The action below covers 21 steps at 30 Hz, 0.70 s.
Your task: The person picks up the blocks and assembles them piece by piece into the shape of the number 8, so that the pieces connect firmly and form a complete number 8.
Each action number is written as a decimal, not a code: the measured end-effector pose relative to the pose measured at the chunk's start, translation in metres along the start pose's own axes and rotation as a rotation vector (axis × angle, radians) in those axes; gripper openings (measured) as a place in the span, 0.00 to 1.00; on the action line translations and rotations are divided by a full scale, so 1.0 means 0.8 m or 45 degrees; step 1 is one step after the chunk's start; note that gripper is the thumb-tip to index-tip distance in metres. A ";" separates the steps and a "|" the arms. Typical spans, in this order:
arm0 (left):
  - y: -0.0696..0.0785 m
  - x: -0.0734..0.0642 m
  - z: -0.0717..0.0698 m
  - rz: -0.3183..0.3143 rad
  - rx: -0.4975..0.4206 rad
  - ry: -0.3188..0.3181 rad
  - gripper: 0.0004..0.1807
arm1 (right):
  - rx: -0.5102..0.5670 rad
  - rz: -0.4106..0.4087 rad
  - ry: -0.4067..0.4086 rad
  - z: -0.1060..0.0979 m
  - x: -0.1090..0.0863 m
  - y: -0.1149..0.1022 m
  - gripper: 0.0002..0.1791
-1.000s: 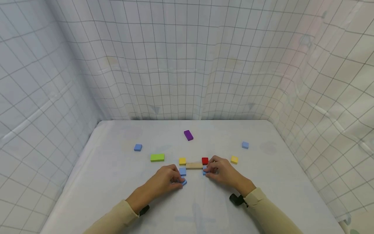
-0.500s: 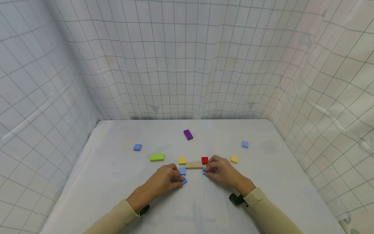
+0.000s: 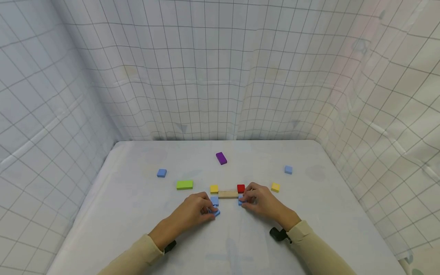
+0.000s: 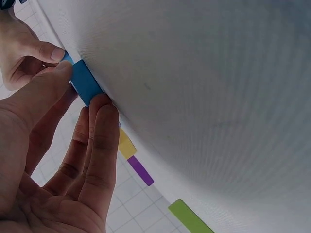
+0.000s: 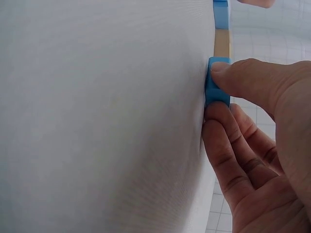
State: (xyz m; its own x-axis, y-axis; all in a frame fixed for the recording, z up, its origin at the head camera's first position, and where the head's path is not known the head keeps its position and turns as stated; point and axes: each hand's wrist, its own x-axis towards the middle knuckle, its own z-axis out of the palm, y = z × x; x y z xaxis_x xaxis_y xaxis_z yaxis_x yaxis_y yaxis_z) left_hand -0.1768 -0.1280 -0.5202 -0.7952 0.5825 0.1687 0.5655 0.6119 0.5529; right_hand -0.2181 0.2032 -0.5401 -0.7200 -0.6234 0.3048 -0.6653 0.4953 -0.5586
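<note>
My left hand [image 3: 197,210] pinches a blue block [image 4: 87,82] between thumb and fingers, just in front of another blue block [image 3: 214,201]. Across from it, my right hand [image 3: 259,200] grips a blue block [image 5: 217,82] by its ends, thumb on one side and fingers on the other. A wooden block [image 3: 228,194] lies between the two sides, its right end beside the block in my right hand. Behind its left end sits a yellow block [image 3: 214,189], and behind its right end a red block [image 3: 241,188]. The fingers partly cover both held blocks.
A green block [image 3: 185,185] and a blue block [image 3: 162,173] lie to the left on the white table [image 3: 130,214]. Farther back is a purple block [image 3: 221,158]. On the right lie a yellow block [image 3: 275,187] and a blue block [image 3: 288,169]. Grid-patterned curtains enclose the table.
The blue block in my left hand has shifted slightly away from me, closer to the blue block behind it. My right hand stays in place.
</note>
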 end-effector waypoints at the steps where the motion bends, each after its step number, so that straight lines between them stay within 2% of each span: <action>1: 0.000 0.000 0.000 0.000 0.000 -0.001 0.08 | 0.000 -0.002 -0.001 0.000 0.000 0.000 0.07; 21: 0.000 0.004 0.001 -0.030 0.013 -0.019 0.07 | -0.001 0.021 -0.018 -0.002 0.000 0.000 0.07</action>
State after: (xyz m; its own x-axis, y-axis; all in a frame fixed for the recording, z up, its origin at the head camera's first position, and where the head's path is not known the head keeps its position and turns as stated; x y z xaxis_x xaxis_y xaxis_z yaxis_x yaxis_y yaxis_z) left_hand -0.1792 -0.1255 -0.5206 -0.8047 0.5761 0.1434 0.5492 0.6306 0.5484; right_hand -0.2184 0.2037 -0.5390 -0.7280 -0.6239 0.2843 -0.6536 0.5063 -0.5626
